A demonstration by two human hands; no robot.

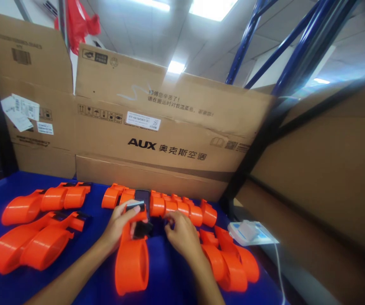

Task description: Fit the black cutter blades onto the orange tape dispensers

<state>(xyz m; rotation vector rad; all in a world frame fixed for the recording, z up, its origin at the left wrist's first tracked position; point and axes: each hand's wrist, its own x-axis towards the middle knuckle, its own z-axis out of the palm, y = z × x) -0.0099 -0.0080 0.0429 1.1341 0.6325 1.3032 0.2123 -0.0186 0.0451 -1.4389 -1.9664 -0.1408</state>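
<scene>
Our L hand (117, 224) grips an orange ring (122, 271) by its stem, thumb up top. Our R hand (181, 234) is curled nr the back row; can't tell if it holds anything. We see other rings (47, 250) L, R & behind on the blue surface (166, 275), a phone (142, 195) amongst 'em, AUX cardboard (106, 135) at back.
</scene>
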